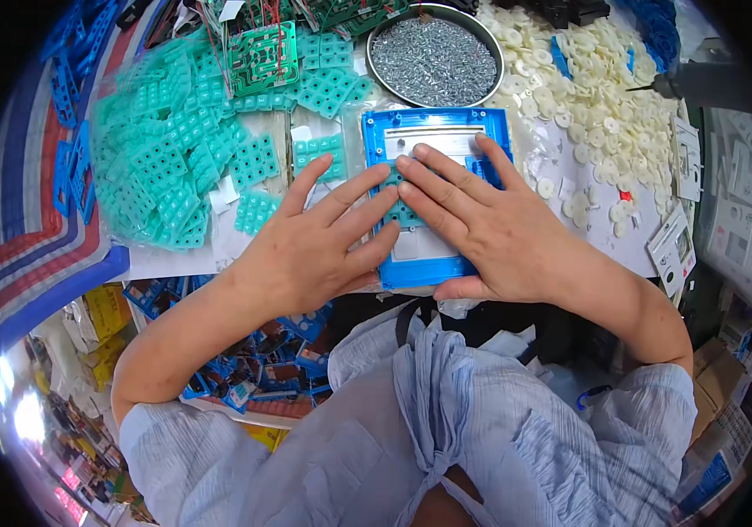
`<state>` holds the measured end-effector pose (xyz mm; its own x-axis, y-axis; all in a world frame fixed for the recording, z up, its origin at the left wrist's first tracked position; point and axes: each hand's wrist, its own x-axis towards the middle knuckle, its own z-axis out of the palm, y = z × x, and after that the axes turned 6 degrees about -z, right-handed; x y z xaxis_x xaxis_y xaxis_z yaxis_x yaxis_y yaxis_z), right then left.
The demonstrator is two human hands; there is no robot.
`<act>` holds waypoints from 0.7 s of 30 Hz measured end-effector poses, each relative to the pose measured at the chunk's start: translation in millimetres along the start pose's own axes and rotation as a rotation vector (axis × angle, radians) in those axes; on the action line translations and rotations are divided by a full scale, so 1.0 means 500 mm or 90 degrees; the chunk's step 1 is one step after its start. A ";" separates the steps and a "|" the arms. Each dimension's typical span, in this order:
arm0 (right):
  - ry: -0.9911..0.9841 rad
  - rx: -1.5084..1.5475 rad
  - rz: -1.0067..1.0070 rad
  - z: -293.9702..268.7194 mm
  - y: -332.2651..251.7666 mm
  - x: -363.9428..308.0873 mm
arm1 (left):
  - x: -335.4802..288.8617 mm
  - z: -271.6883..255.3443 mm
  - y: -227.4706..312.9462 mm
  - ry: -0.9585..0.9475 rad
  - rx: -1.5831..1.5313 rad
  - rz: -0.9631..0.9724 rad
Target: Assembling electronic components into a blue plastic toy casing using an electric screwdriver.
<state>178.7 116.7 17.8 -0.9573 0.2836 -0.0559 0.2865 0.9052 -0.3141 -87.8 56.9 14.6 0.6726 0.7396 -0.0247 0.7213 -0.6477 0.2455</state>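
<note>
A blue plastic housing [433,274] with a pale inner face lies in front of me at the near edge of the table. Inside it sits a teal rubber keypad [405,214], partly hidden under my fingertips. My left hand [301,241] reaches in from the left, its fingers spread and their tips on the keypad and the housing's left side. From the right, my right hand [503,228] lies over the housing with fingers stretched out. Its fingertips touch the keypad, and its thumb rests at the near edge. Neither hand is closed.
Many teal keypads [161,149] pile up at left, beside a green circuit board [262,57] with wires. A round metal tin [500,66] holds small screws. Cream plastic discs [604,132] spread at right, below a dark pointed tool [679,83]. Blue housings [253,369] fill a container below the table.
</note>
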 end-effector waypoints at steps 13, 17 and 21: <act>-0.031 0.024 -0.004 -0.002 -0.030 -0.010 | 0.033 -0.041 -0.150 0.345 0.088 -0.208; -0.013 0.027 -0.019 -0.010 -0.030 -0.010 | 0.069 -0.059 -0.223 0.325 0.281 -0.376; 0.052 0.061 -0.024 -0.027 -0.031 -0.018 | 0.090 -0.068 -0.208 0.264 0.311 -0.432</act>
<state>183.3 104.4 36.1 -0.9600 0.2780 0.0342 0.2411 0.8822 -0.4044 -138.4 163.9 21.0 0.0369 0.9334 0.3570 0.9913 0.0110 -0.1314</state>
